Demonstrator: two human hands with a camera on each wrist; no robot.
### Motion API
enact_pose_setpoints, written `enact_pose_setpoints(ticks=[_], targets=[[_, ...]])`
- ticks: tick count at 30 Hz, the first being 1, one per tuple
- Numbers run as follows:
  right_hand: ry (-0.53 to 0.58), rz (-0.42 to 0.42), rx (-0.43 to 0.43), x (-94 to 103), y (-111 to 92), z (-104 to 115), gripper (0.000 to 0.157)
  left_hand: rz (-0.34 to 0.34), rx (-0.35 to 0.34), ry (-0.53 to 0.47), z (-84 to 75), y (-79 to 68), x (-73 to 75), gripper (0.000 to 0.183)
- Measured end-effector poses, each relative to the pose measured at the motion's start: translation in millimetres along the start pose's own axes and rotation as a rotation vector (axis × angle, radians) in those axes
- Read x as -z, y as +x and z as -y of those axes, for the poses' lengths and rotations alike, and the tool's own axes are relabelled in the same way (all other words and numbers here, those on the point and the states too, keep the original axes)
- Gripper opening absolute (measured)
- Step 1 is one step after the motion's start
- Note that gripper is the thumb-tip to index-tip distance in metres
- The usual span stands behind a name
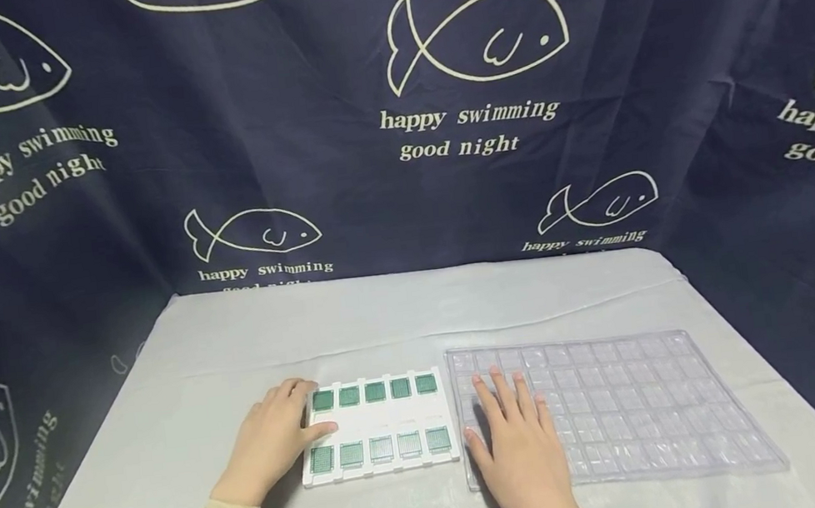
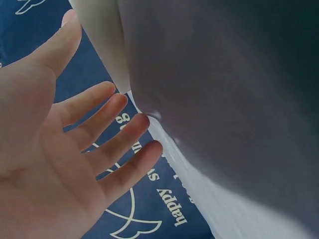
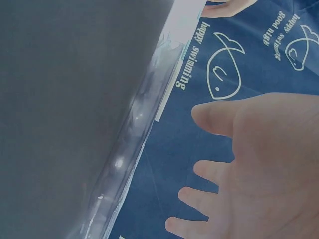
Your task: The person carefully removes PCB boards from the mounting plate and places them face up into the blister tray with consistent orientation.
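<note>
A white tray (image 1: 366, 418) with two rows of square green pieces (image 1: 374, 392) lies on the table in the head view. At its left side is my left hand (image 1: 270, 437), with the thumb over the tray's left part and the other fingers by its upper left corner. The left wrist view shows this hand (image 2: 65, 144) with its palm bare and fingers extended. My right hand (image 1: 520, 451) is spread over the left part of a clear plastic tray (image 1: 643, 403) divided into many compartments. In the right wrist view the hand (image 3: 269, 164) has straight, separated fingers beside the clear tray's edge (image 3: 137, 117).
A pale cloth covers the table (image 1: 383, 307), with a crease running across it behind the trays. Dark blue curtains (image 1: 348, 127) printed with fish and lettering hang at the back and both sides. The two trays lie side by side, their edges close together.
</note>
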State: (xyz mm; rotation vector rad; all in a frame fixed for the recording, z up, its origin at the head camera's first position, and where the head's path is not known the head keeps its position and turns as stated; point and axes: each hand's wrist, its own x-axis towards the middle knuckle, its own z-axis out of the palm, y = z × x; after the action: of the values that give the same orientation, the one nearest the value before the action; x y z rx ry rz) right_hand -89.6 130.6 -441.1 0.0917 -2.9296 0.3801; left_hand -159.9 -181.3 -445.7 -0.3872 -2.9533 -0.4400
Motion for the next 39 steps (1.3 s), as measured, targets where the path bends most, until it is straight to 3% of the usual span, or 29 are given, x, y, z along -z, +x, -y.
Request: enact_pose_setpoints(ticks=[5, 11, 26, 33, 39], targets=[[-0.004, 0.002, 0.003, 0.1, 0, 4, 0.068, 0.013, 0.013, -0.023, 0.2, 0.4, 1.9, 0.069], [0.005, 0.03, -0.011, 1.3, -1, 6, 0.065, 0.094, 0.039, -0.041, -3.4, 4.1, 7.2, 0.07], [-0.021, 0.045, 0.005, 0.9, -1, 8, 0.065, 0.223, 0.04, 0.023, -9.6, 22.5, 20.7, 0.067], [-0.021, 0.07, 0.113, 5.9, 1, 9, 0.058, 0.248, 0.052, 0.022, -12.8, 24.4, 25.2, 0.064], [-0.014, 0.02, 0.29, 16.9, 28, 6, 0.031, 0.246, 0.043, 0.029, -11.2, 23.5, 23.3, 0.066]])
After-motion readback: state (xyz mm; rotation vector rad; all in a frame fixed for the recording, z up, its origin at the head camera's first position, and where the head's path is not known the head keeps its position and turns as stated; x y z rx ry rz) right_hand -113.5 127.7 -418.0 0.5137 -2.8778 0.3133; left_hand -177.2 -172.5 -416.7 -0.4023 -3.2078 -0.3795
